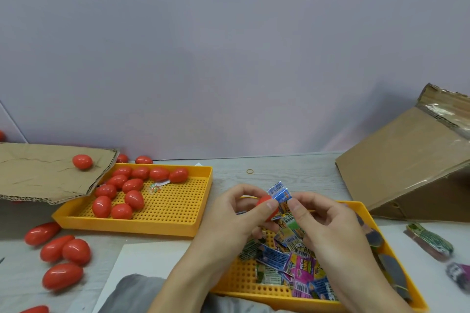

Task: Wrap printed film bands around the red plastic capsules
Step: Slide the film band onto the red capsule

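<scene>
Both hands [279,213] pinching capsule [264,201], band [279,192].

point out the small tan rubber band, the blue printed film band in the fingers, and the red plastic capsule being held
small tan rubber band [250,171], head view, on its ring
blue printed film band [279,192], head view, on its printed face
red plastic capsule [264,201], head view, on its visible red end

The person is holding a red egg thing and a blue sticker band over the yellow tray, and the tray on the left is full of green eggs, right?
Almost. The left yellow tray holds red capsules, not green ones, as the head view shows. The rest is right: the left hand holds a red capsule and the right hand pinches a blue printed band over the other yellow tray.
</scene>
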Demonstrator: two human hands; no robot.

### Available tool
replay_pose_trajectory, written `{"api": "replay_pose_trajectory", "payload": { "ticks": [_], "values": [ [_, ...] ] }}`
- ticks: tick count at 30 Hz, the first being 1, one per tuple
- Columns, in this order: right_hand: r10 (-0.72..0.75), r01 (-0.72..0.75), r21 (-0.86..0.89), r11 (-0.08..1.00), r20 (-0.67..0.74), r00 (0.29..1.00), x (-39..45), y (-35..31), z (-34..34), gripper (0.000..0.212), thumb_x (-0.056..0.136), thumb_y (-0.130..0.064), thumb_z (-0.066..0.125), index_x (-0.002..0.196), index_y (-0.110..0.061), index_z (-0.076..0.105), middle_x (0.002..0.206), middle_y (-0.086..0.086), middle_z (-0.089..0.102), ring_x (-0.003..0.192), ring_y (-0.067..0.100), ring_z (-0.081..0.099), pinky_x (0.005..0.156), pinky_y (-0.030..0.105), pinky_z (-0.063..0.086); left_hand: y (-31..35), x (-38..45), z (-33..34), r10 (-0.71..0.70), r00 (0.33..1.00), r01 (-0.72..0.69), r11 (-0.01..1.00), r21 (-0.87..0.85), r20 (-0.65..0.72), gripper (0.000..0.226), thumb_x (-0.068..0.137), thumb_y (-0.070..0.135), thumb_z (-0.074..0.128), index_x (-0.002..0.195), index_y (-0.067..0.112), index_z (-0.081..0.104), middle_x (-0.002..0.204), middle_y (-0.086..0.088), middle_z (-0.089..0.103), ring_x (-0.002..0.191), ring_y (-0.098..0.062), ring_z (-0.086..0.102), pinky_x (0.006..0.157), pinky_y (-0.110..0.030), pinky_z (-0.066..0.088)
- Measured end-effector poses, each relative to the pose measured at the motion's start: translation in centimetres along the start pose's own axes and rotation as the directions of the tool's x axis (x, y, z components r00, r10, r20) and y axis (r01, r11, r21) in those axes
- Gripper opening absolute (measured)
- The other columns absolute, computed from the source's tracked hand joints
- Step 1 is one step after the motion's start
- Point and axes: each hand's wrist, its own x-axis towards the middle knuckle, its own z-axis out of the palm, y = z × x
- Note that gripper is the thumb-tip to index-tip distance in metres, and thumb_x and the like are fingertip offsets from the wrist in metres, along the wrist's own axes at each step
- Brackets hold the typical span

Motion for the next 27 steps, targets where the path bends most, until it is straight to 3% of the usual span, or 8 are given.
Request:
{"api": "replay_pose_trajectory", "payload": {
  "ticks": [6,9,12,17,20,24,27],
  "values": [
    [-0.02,0.02,-0.011,1.0,0.014,1.0,-0.01,-0.08,0.02,0.017,0.086,-0.022,0.071,0.086,-0.039,0.074,0.079,-0.005,0.074,0.069,0.01,0.067,0.053,0.015,0.047,-0.26,-0.06,-0.12,0.012,1.0,-0.013,0.999,0.05,0.022,0.045,0.072,0.033,0.079,0.111,0.016,0.065,0.099,-0.004,0.077,0.081,-0.025,0.075,0.066,-0.025,0.056],
    [-0.037,0.038,-0.058,0.998,0.015,0.999,-0.1,-0.12,-0.03,0.011,0.085,-0.021,0.073,0.085,-0.032,0.076,0.082,-0.007,0.074,0.079,0.012,0.069,0.064,0.023,0.054,-0.43,0.08,-0.14,0.066,0.998,-0.065,0.991,0.113,-0.012,0.027,0.082,0.02,0.078,0.107,0.018,0.07,0.098,-0.001,0.076,0.082,-0.022,0.075,0.065,-0.023,0.056],
    [-0.066,0.065,-0.097,0.993,-0.014,0.998,-0.32,-0.28,0.03,0.004,0.083,-0.027,0.073,0.084,-0.03,0.075,0.083,-0.009,0.074,0.084,0.013,0.068,0.075,0.03,0.057,-0.69,0.15,-0.09,0.132,0.991,-0.121,0.955,0.272,-0.023,0.02,0.081,0.022,0.081,0.098,0.026,0.072,0.096,0.006,0.075,0.088,-0.017,0.073,0.074,-0.03,0.058],
    [-0.104,0.085,-0.18,0.98,-0.097,0.99,-0.28,-0.13,-0.01,0.003,0.081,-0.03,0.074,0.078,-0.03,0.075,0.074,-0.007,0.069,0.078,0.017,0.064,0.066,0.028,0.053,-0.7,-0.09,0.24,0.189,0.982,-0.179,0.912,0.37,0.009,0.023,0.077,0.021,0.084,0.094,0.029,0.071,0.092,0.006,0.072,0.085,-0.016,0.072,0.073,-0.032,0.061],
    [-0.095,0.078,-0.183,0.98,-0.09,0.991,-0.14,-0.03,-0.04,0.006,0.083,-0.027,0.073,0.078,-0.028,0.075,0.074,-0.006,0.071,0.078,0.016,0.067,0.069,0.032,0.056,-0.62,-0.13,0.25,0.195,0.981,-0.186,0.914,0.36,0.012,0.026,0.075,0.019,0.085,0.095,0.028,0.072,0.092,0.008,0.073,0.085,-0.013,0.072,0.073,-0.029,0.061],
    [-0.065,0.052,-0.134,0.99,-0.094,0.993,-0.03,0.0,-0.06,0.004,0.084,-0.028,0.073,0.081,-0.025,0.075,0.075,-0.008,0.074,0.075,0.009,0.069,0.063,0.02,0.055,-0.43,-0.14,0.41,0.199,0.98,-0.193,0.917,0.348,0.02,0.029,0.079,0.019,0.082,0.105,0.027,0.072,0.099,0.009,0.075,0.092,-0.008,0.072,0.082,-0.027,0.059],
    [-0.049,0.041,-0.086,0.995,-0.095,0.994,-0.08,-0.06,-0.01,0.003,0.083,-0.026,0.074,0.081,-0.025,0.074,0.073,-0.006,0.074,0.072,0.009,0.07,0.058,0.016,0.054,-0.41,-0.06,0.43,0.215,0.977,-0.203,0.914,0.351,0.004,0.03,0.077,0.016,0.083,0.102,0.027,0.071,0.098,0.009,0.074,0.091,-0.008,0.072,0.081,-0.025,0.059]
  ]
}}
